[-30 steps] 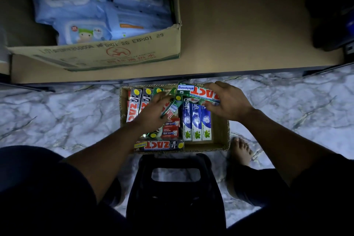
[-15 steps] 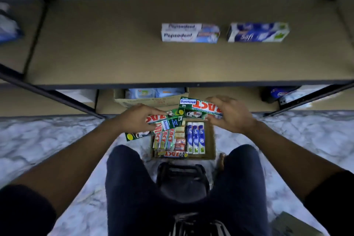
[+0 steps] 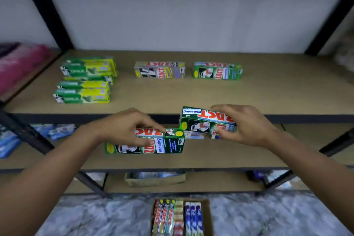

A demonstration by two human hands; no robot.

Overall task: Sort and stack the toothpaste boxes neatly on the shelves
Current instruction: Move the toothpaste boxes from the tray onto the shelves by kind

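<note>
The left hand (image 3: 122, 129) grips green Zact whitening boxes (image 3: 162, 144); the right hand (image 3: 247, 126) clasps a second green Zact bundle (image 3: 199, 125) just beside them. Both bundles are held in front of the upper shelf (image 3: 172, 94).

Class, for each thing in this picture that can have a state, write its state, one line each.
Left hand, grips left Zact boxes
Right hand, grips right Zact boxes
Green shelf stack, stacked flat
Grey shelf stack, stacked flat
Yellow-green boxes, stacked flat
Floor carton, open, part full
</note>
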